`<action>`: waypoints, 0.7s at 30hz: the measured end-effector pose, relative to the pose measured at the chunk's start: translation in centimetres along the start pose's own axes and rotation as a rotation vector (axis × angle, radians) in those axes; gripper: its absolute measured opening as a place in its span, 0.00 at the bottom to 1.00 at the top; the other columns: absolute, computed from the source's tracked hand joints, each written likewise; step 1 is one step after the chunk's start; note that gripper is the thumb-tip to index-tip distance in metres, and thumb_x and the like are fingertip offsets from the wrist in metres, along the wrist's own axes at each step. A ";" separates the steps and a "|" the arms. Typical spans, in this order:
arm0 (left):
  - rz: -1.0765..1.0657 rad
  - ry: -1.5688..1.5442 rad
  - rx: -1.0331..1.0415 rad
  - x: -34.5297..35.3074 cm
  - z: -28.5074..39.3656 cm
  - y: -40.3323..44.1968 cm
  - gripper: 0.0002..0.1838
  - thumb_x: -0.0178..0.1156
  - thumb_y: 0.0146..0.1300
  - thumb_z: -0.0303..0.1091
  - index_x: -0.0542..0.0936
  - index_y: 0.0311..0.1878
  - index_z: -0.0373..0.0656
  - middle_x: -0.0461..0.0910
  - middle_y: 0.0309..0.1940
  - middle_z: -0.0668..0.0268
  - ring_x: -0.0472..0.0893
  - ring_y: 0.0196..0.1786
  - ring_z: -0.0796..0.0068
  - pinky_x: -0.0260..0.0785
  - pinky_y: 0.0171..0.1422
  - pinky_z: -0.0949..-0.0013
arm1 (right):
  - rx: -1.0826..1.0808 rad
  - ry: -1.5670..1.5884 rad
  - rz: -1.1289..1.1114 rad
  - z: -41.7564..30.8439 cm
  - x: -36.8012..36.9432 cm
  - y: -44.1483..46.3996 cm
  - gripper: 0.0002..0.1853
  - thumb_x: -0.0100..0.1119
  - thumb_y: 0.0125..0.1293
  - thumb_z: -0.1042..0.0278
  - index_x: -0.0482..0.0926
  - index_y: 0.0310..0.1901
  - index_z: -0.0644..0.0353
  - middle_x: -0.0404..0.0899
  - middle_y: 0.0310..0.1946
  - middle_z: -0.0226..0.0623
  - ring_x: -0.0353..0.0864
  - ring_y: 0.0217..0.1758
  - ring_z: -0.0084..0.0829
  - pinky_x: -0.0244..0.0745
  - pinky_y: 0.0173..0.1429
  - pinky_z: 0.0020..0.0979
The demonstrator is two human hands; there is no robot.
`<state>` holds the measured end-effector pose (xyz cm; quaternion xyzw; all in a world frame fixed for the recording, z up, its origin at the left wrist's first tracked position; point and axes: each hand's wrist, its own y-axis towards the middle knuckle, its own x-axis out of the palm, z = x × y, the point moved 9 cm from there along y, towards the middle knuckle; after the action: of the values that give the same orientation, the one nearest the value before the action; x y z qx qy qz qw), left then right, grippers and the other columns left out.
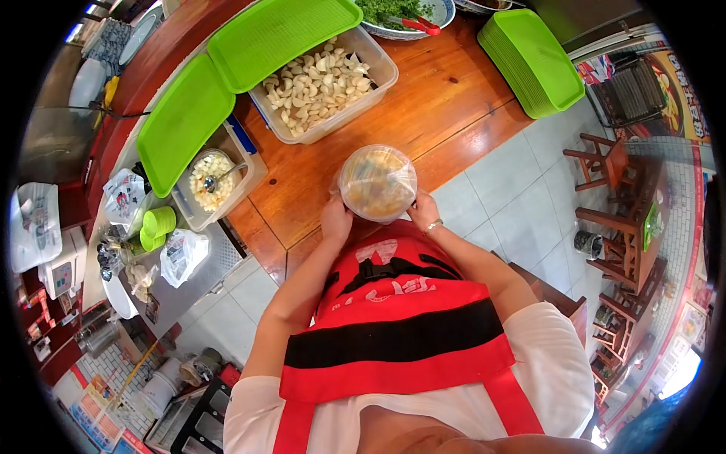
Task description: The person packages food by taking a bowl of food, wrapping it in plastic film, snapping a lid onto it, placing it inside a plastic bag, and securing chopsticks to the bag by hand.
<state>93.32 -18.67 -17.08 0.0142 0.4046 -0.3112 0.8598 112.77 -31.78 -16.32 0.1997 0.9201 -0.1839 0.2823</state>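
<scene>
A round plastic takeout bowl with a clear lid is held in front of my red apron, near the edge of the wooden table. Yellowish food shows blurrily through the lid. My left hand grips the bowl's lower left side, its fingers partly hidden beneath the rim. On the opposite side, my right hand is closed against the rim, with a bracelet at the wrist. Beyond the bowl stands a clear plastic bin of peeled garlic cloves, partly covered by a green tray.
To the left, another bin holds a bowl of chopped pieces with a spoon, under a second green tray. Stacked green trays stand at the far right corner. A bowl of greens with red-handled tongs sits at the back.
</scene>
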 end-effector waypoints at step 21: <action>0.075 -0.024 0.029 -2.0 -1.1 0.6 0.21 0.61 0.54 0.27 0.74 0.54 0.39 0.77 0.44 0.50 0.78 0.47 0.52 0.71 0.52 0.57 | 0.062 0.087 0.129 2.5 -2.0 3.3 0.25 0.55 0.62 0.69 0.68 0.62 0.49 0.80 0.40 0.51 0.80 0.42 0.53 0.75 0.45 0.44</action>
<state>91.98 -16.80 -16.50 0.0378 0.3888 -0.2848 0.8754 116.94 -30.60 -17.81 0.2750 0.9106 -0.1847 0.2472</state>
